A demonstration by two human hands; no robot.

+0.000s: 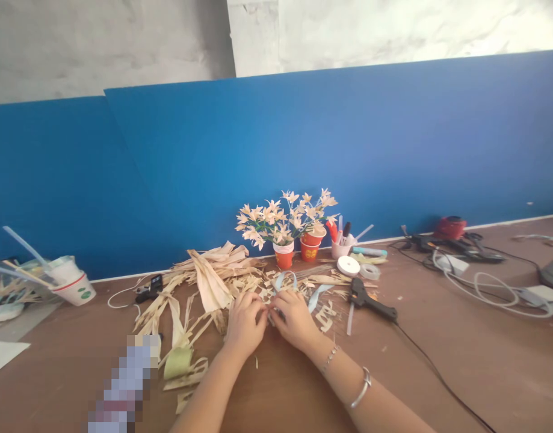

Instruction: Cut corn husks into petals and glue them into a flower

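Observation:
My left hand (246, 323) and my right hand (295, 317) meet at the middle of the brown table, fingertips pinched close together. Whatever lies between the fingers is too small to make out. Dried husk-like strips (210, 282) are heaped just beyond and to the left of my left hand. Cut pale scraps (325, 316) lie by my right hand, near a light blue ribbon (318, 296). Behind the hands, pale artificial flowers (272, 213) on green stems stand in red paper cups (284, 257).
A black glue gun (370, 302) with a trailing cord lies to the right. Behind it are a white tape roll (349, 265) and a small cup of tools (340, 249). White cables (484, 294) loop at far right; a white cup (77, 290) tilts at left. A blue panel (393, 144) borders the table.

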